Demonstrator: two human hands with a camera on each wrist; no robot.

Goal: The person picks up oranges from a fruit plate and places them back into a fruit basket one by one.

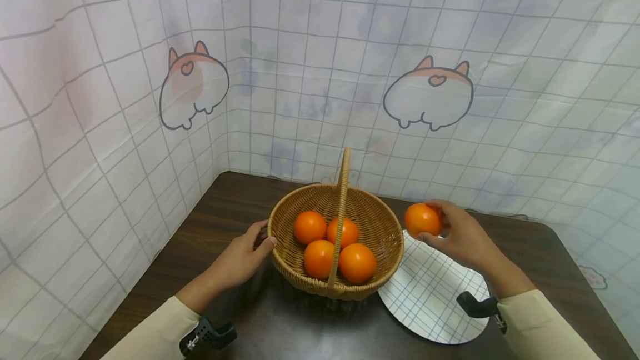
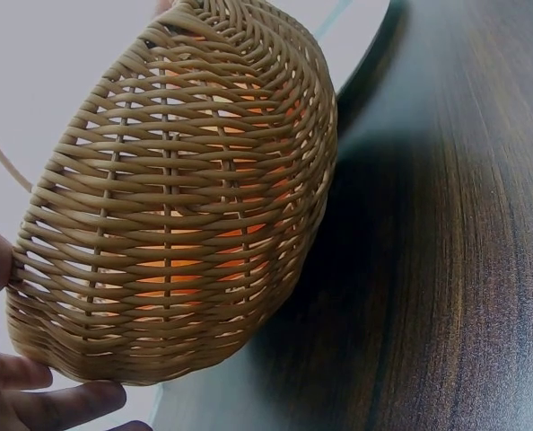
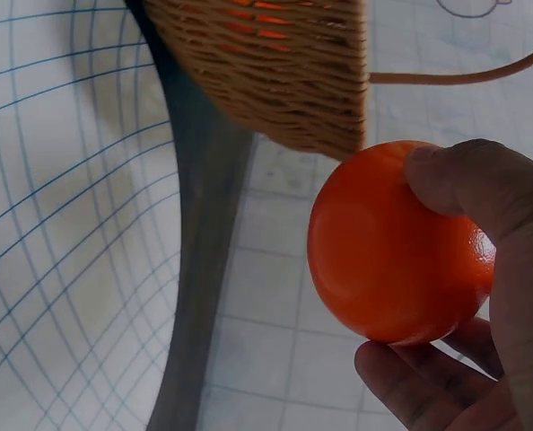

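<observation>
A wicker basket [image 1: 295, 276] with a tall hoop handle [image 1: 344, 182] stands on the table, holding several oranges [image 1: 357, 263]. At its left rim my left hand [image 1: 245, 257] grips the basket, thumb over the edge and fingers along the outside. The left wrist view shows the woven side [image 2: 177, 197] close up, with fingertips [image 2: 69, 404] against it. My right hand [image 1: 462, 235] holds another orange [image 1: 422, 220] between thumb and fingers, just off the basket's right rim and above the plate. In the right wrist view this orange [image 3: 392, 251] overlaps the basket's edge.
A white plate [image 1: 435, 315] with a blue grid pattern lies right of the basket, partly behind it. The dark wooden table [image 1: 280, 332] backs onto a hanging white cloth [image 1: 310, 71] with grid lines, which also runs along the left side.
</observation>
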